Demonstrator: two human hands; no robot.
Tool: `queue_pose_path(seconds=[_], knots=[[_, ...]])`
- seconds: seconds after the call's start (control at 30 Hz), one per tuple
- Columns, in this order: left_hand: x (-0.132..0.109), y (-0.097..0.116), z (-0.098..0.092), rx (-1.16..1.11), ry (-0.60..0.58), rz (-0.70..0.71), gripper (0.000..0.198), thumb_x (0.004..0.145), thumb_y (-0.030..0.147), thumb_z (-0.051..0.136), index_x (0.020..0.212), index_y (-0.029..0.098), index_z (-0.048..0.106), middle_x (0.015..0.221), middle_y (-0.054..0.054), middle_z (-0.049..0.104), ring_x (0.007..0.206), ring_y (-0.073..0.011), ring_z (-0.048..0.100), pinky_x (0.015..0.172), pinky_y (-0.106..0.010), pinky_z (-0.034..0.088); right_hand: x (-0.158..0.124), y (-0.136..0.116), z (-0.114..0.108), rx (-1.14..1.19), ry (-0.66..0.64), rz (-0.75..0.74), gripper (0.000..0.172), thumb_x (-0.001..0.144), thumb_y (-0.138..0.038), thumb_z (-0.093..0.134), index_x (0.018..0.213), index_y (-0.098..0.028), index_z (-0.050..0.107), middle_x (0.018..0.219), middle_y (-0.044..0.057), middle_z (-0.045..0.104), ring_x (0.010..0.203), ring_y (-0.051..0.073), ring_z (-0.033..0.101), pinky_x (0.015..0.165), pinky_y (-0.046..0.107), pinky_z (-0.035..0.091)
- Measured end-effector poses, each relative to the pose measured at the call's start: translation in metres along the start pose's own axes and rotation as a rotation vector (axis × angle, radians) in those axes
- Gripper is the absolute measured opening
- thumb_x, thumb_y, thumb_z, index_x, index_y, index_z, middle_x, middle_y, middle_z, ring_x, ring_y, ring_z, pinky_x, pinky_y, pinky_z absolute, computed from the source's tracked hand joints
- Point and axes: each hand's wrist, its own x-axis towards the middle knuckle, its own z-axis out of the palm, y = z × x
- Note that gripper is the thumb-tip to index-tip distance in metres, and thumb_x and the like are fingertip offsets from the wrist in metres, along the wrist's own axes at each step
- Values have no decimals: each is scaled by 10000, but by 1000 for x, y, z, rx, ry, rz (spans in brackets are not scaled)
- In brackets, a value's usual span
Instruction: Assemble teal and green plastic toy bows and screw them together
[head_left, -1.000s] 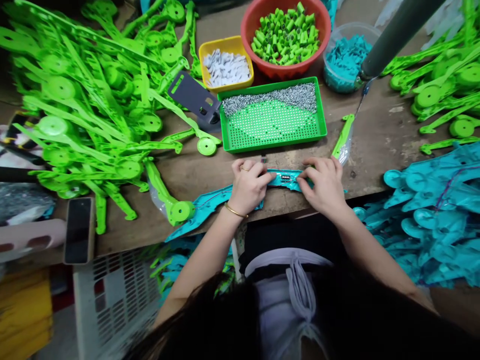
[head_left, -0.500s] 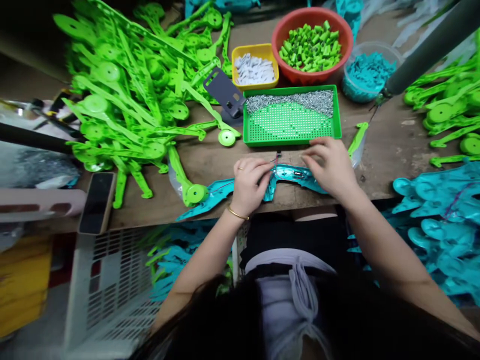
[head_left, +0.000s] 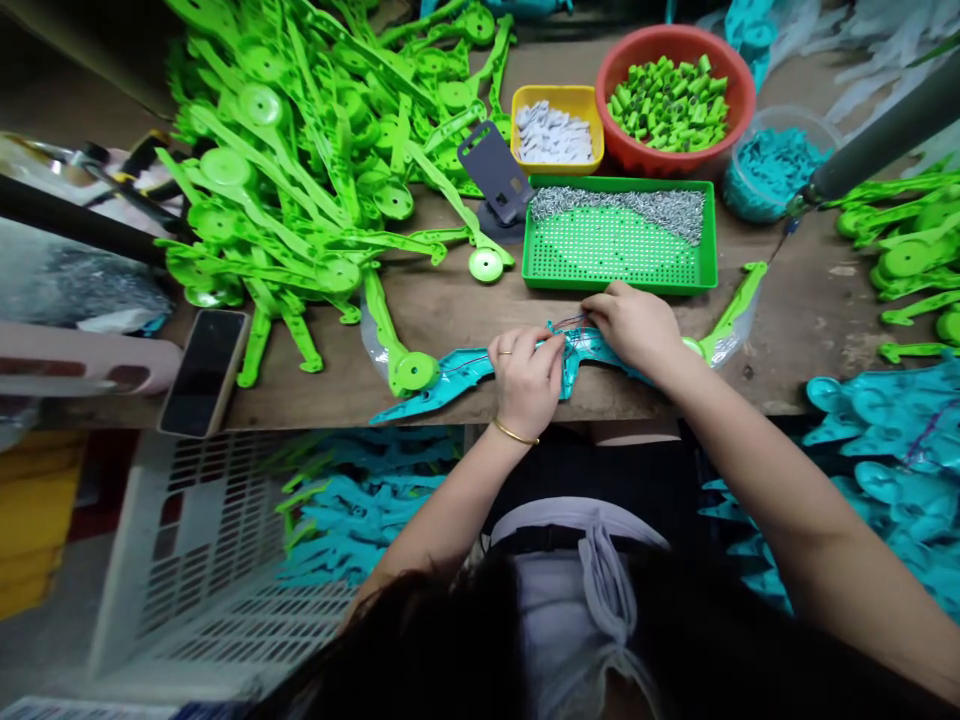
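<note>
Illumination: moderate across the counter (head_left: 454, 310); dark at its far left corner and beneath its front edge. Glare: pale highlights on green discs (head_left: 225, 168). Definition: tray (head_left: 555, 279) clear; wires (head_left: 574, 321) between the hands (head_left: 637, 325) poorly resolved. Distortion: crate (head_left: 150, 560) below the front edge, left end, stretched and soft.

Near the front edge of the bench (head_left: 465, 310), your left hand (head_left: 529, 375) touches the blue part (head_left: 465, 380) and your right hand (head_left: 637, 325) is at thin wires (head_left: 571, 321). The green tray (head_left: 622, 245) sits behind them; leftward, a phone (head_left: 202, 372) lies at that edge.
</note>
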Motion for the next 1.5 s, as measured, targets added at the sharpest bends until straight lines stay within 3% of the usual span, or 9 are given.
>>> queue_pose_path(seconds=[0.1,0.37,0.47,0.67,0.87,1.0,1.2,1.3,1.5], knots=[[0,-4,-1,16,-31,-36,149,903,254,597,943,217,735,977,-77,704,926,-225,575,828,-374,387,1,0,6,49,80,-33,303,935,-270,462,1062,-192,726,1002,111,680,832,236,630,668,333,414],[4,-6,-1,-14,-55,8,165,928,242,563,943,196,721,964,-39,749,899,-207,618,845,-361,388,-6,0,11,527,498,-258,164,902,-203,545,922,-209,708,898,51,698,867,172,648,788,307,505],[7,-4,-3,-33,-64,-7,159,929,241,566,944,204,720,948,-20,760,901,-203,634,856,-364,374,-11,-1,12,612,574,-325,145,883,-168,577,917,-224,706,897,40,707,854,159,667,764,295,528],[18,2,-4,-201,-162,-176,122,906,236,612,926,228,732,938,-4,768,890,-182,661,801,-335,391,-25,2,15,626,620,-389,172,848,-118,617,950,-228,701,936,47,720,874,151,689,768,282,559],[25,9,-1,-216,-257,-250,97,885,232,637,931,239,723,902,10,763,846,-184,646,800,-339,385,-29,5,14,689,557,-365,160,852,-138,608,926,-241,706,930,23,733,896,155,692,801,300,560],[21,8,1,-166,-253,-177,109,897,256,619,853,238,718,873,-1,745,865,-205,611,789,-360,356,-27,-1,12,785,467,-188,111,858,-207,601,885,-222,708,905,27,729,865,161,681,782,317,554],[13,7,5,-75,-261,-116,127,898,280,604,863,263,726,938,-47,663,904,-237,534,781,-391,326,-17,-4,10,1011,133,79,166,814,-292,619,920,-191,698,809,26,720,649,151,651,636,313,542],[13,7,3,-47,-284,-84,137,901,272,592,862,261,723,945,-57,632,917,-244,511,793,-397,322,-9,2,6,864,80,14,152,810,-258,620,902,-179,711,829,33,724,706,160,648,696,318,520],[13,1,5,-79,-327,-51,157,911,279,575,877,249,725,841,-48,583,850,-226,502,748,-364,332,0,11,8,374,72,-302,158,876,-232,566,874,-194,720,940,70,691,909,211,589,819,357,428]])
